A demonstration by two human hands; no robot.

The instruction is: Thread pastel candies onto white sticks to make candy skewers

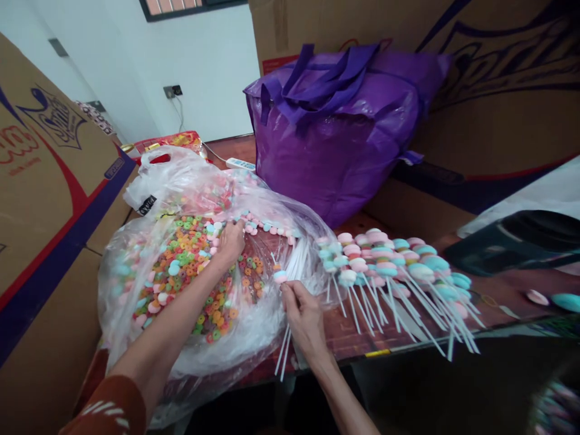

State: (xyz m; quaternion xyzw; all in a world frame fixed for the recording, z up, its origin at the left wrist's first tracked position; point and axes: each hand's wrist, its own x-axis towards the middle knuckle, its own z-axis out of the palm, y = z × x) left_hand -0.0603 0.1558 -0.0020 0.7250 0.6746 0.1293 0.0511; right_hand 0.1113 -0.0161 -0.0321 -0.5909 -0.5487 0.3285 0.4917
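1. Left hand [231,240] is inside the clear bag [149,254], fingers curled over the ring candies [190,266]; what it holds cannot be told.
2. Right hand [304,314] pinches a bundle of white sticks [285,344], one stick carrying a pink-blue sweet [280,276] at the hand's 11 o'clock.
3. Finished skewers [389,266] lie fanned on the table [512,290], at 2 o'clock from the right hand.
4. Purple bag [335,133] stands at 12 o'clock; cardboard boxes [40,199] stand at 9 o'clock.
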